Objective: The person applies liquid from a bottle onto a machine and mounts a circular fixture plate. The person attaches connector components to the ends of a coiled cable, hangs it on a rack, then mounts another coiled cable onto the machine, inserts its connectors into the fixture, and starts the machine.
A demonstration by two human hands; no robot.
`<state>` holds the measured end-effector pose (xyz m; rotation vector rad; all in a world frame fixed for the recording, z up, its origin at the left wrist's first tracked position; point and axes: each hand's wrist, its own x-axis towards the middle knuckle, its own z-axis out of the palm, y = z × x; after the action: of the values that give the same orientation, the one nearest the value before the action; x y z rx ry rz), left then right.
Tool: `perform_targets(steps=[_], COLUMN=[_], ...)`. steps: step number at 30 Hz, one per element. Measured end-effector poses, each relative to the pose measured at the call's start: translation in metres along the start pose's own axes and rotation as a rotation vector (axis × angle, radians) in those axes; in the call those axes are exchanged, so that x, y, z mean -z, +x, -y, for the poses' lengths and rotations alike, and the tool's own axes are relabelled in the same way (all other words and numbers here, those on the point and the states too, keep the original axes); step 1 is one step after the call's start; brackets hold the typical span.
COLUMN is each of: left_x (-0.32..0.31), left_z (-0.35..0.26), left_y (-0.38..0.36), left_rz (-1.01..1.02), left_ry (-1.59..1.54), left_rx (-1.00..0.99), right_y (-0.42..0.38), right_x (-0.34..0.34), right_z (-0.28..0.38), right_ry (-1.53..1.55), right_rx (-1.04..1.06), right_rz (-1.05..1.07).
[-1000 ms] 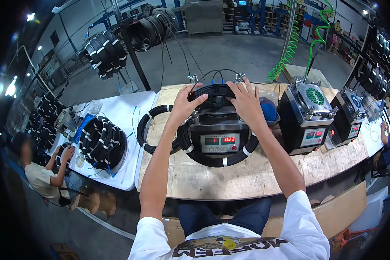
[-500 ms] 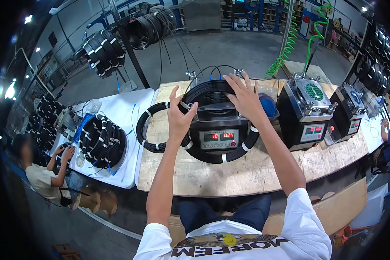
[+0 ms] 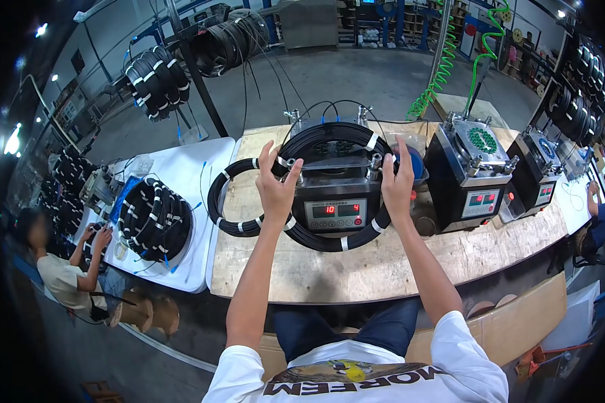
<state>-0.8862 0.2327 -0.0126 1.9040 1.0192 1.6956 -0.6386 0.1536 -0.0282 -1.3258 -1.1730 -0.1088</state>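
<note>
A large coil of black cable (image 3: 317, 242) with white ties hangs around the front of a black machine (image 3: 334, 213) with a red digital display. My left hand (image 3: 276, 185) is at the machine's left front clamp, fingers bent around a small metal knob. At the right front clamp (image 3: 375, 163), my right hand (image 3: 398, 178) has its fingers raised and touches the metal knob there. To the left, a smaller black cable coil (image 3: 216, 213) lies on the wooden table, overlapping the large one. Thin cables with blue connectors rise behind the machine's top.
Two similar machines (image 3: 469, 176) (image 3: 536, 168) stand at the right. A blue round container (image 3: 415, 163) sits beside my right hand. On the white table (image 3: 202, 252) is a stack of coils (image 3: 156, 221). One person (image 3: 60, 269) works at the left, another (image 3: 601, 215) at the far right.
My right hand has moved from the top of the large coil rightward and down to the right front clamp. The right number on the display now differs. My left hand stays at the left clamp.
</note>
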Motion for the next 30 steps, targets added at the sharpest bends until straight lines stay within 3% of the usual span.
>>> perform_targets(steps=[4, 7, 11, 15, 17, 18, 19, 21, 27, 30], left_x=[0.000, -0.003, -0.002, -0.001, 0.001, 0.000, 0.000, -0.002, 0.001, -0.002], left_z=[0.013, 0.022, 0.014, 0.014, 0.014, 0.016, 0.017, 0.021, 0.025, 0.027], left_y=[-0.008, -0.023, -0.032, -0.031, -0.032, -0.033, -0.033, -0.035, -0.056, -0.073], left_rz=[-0.084, -0.129, -0.130, -0.121, -0.084, -0.084, -0.085, -0.092, -0.123, -0.139], left_ry=[0.083, 0.011, 0.167, 0.225, 0.181, 0.176, 0.171, 0.277, 0.528, 0.521], left_rx=[-0.163, -0.060, 0.132, 0.089, 0.164, 0.173, 0.184, 0.107, -0.244, -0.267], right_y=[-0.005, -0.007, -0.019, -0.043, -0.056, -0.064, -0.064, -0.066, -0.069, -0.069], right_x=[-0.004, -0.006, -0.005, 0.000, -0.002, -0.005, -0.007, -0.006, -0.008, -0.007], right_z=[0.001, 0.000, -0.003, -0.004, -0.001, -0.005, -0.011, -0.018, -0.016, -0.011], right_ry=[-0.021, -0.016, 0.010, 0.008, -0.080, 0.083, 0.062, 0.018, -0.007, 0.106], right_rx=[-0.023, -0.032, -0.140, -0.252, -0.271, -0.358, -0.292, -0.165, -0.188, -0.344], right_rz=[-0.075, -0.087, -0.084, -0.057, -0.066, -0.085, -0.089, -0.093, -0.117, -0.085])
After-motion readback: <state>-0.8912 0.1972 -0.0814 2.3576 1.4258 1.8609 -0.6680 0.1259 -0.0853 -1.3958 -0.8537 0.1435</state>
